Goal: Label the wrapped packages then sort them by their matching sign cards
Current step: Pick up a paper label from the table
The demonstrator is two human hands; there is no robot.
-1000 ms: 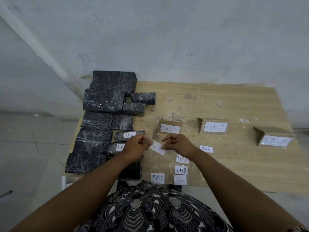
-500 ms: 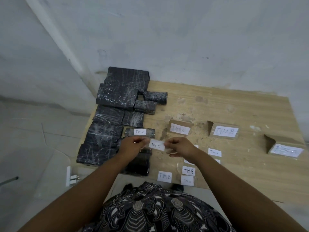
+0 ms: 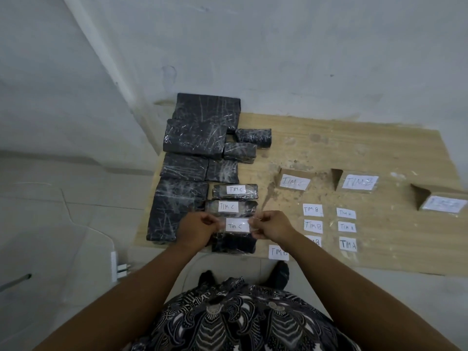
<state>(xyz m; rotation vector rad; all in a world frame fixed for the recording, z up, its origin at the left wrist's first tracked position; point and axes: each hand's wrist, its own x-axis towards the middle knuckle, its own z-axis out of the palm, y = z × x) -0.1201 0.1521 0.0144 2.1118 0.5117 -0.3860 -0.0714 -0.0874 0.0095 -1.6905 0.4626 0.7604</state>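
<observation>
A white "TIM C" label (image 3: 237,225) on clear tape is stretched between my two hands. My left hand (image 3: 197,228) pinches its left end and my right hand (image 3: 272,226) pinches its right end. The label hovers over a small black wrapped package (image 3: 234,243) at the table's front left. Behind it lie two small packages that carry TIM C labels, one (image 3: 231,206) just beyond my hands and another (image 3: 235,191) further back. Three cardboard sign cards stand on the table: TIM C (image 3: 293,182), TIM B (image 3: 358,183) and a blurred one (image 3: 443,204).
Several unlabelled black packages (image 3: 195,138) are stacked along the left side of the wooden table (image 3: 379,148). Loose TIM B labels (image 3: 313,226) and TIM A labels (image 3: 347,227) lie in columns right of my hands. A wall stands behind. A white plug (image 3: 119,266) lies on the floor.
My hands carried the TIM C label leftward and nearer, from above the bare table to over the front small package. The camera view shifted as well.
</observation>
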